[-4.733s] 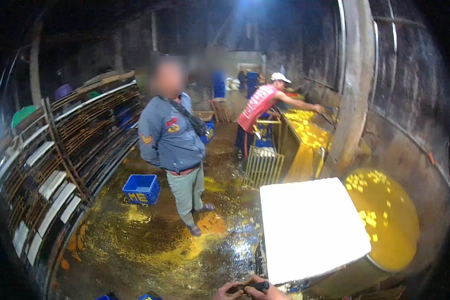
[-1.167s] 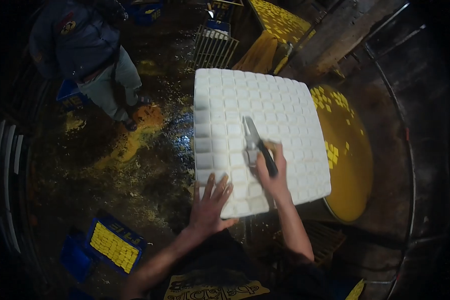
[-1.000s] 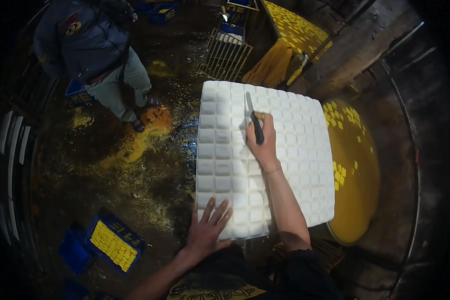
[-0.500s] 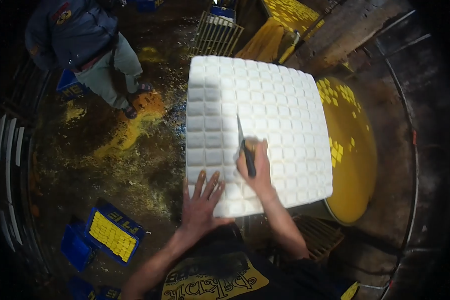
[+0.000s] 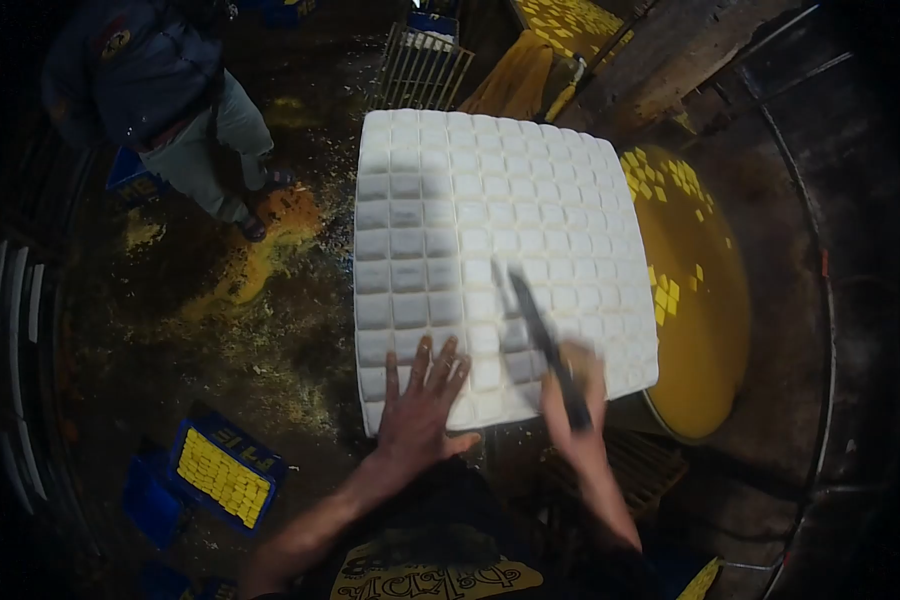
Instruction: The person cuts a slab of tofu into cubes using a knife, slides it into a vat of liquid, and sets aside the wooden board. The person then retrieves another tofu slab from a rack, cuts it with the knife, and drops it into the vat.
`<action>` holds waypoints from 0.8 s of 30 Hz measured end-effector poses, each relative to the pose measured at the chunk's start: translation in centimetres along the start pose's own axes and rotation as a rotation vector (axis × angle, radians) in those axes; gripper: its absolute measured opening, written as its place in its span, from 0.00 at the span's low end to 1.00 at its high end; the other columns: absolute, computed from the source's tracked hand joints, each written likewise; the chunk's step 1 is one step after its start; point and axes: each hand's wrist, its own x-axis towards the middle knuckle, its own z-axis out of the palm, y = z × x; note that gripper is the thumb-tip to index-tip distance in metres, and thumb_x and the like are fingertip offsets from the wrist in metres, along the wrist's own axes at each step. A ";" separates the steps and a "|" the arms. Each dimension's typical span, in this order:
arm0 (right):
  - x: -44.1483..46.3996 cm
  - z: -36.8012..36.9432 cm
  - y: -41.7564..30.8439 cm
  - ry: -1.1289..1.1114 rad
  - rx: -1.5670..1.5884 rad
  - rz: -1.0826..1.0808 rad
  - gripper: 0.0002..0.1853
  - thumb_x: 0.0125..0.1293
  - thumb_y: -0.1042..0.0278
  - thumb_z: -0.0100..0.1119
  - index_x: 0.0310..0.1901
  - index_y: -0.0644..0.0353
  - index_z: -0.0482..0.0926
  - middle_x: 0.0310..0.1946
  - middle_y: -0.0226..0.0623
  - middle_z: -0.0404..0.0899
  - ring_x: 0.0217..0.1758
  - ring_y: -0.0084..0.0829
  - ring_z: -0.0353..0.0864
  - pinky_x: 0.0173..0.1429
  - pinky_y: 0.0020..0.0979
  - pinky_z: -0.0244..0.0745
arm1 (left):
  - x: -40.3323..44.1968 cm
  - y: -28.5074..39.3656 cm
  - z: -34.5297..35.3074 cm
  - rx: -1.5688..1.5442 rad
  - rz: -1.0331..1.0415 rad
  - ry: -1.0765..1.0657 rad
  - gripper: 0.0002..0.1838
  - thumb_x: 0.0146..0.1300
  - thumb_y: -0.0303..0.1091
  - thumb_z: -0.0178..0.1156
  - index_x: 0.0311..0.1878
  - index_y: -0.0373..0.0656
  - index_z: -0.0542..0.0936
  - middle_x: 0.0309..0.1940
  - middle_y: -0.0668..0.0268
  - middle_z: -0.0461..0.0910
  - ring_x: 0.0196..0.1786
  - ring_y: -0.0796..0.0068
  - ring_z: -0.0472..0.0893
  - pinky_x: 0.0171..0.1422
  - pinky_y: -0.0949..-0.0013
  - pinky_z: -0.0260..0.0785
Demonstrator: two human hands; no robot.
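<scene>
A large white slab of tofu [image 5: 560, 250], marked into a grid of pillow-like squares, lies in front of me. My left hand [image 5: 420, 400] rests on its near left edge, fingers spread and holding nothing. In my right hand [image 5: 578, 400] is a knife [image 5: 542, 325], its dark blade pointing away from me and to the left. Hand and knife are blurred by motion over the near right part of the slab. I cannot tell whether the blade touches the tofu. A shadow falls across the slab's left columns.
Right of the slab stands a round vat [image 5: 705, 330] of yellow liquid with floating yellow pieces. A blue crate [image 5: 255, 450] of yellow blocks sits lower left. Another person [image 5: 190, 120] stands upper left on the stained floor [image 5: 280, 350]. A slatted rack [image 5: 420, 75] is beyond the slab.
My right hand has moved toward me and to the right with the knife. My left hand stays on the slab, its fingers a little more spread. The whole view has shifted slightly.
</scene>
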 end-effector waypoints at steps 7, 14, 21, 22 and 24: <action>26.4 11.3 7.2 0.100 -0.065 -0.433 0.16 0.59 0.72 0.62 0.48 0.64 0.73 0.38 0.49 0.75 0.45 0.51 0.73 0.53 0.43 0.68 | 1.1 0.0 0.0 0.074 -0.047 -0.160 0.54 0.44 0.61 0.73 0.74 0.55 0.63 0.79 0.67 0.53 0.82 0.59 0.46 0.79 0.31 0.34; 26.8 11.8 8.6 0.046 -0.214 -0.494 0.14 0.58 0.70 0.62 0.44 0.64 0.71 0.37 0.50 0.72 0.43 0.52 0.70 0.52 0.46 0.62 | 1.3 0.1 0.2 0.075 -0.076 -0.160 0.55 0.42 0.63 0.73 0.74 0.55 0.63 0.79 0.67 0.51 0.82 0.60 0.44 0.80 0.32 0.32; 3.3 4.4 6.8 -0.071 -0.221 -0.408 0.22 0.60 0.74 0.60 0.56 0.70 0.68 0.43 0.54 0.73 0.46 0.52 0.75 0.56 0.47 0.68 | 0.7 0.2 0.8 0.011 -0.025 0.032 0.54 0.40 0.63 0.73 0.71 0.49 0.68 0.78 0.64 0.55 0.81 0.58 0.48 0.80 0.33 0.32; -1.1 3.2 6.3 -0.083 -0.201 -0.358 0.22 0.60 0.74 0.61 0.54 0.70 0.68 0.45 0.54 0.73 0.48 0.54 0.75 0.60 0.52 0.64 | 0.7 0.3 1.0 0.037 -0.017 0.067 0.53 0.39 0.64 0.73 0.69 0.48 0.70 0.77 0.63 0.57 0.81 0.58 0.50 0.81 0.34 0.32; -8.8 1.2 5.5 -0.090 -0.146 -0.276 0.21 0.58 0.74 0.63 0.51 0.71 0.70 0.48 0.55 0.74 0.52 0.58 0.76 0.68 0.63 0.56 | 0.6 0.2 1.5 0.049 -0.011 0.112 0.54 0.37 0.65 0.73 0.69 0.48 0.70 0.76 0.62 0.58 0.81 0.57 0.50 0.81 0.35 0.32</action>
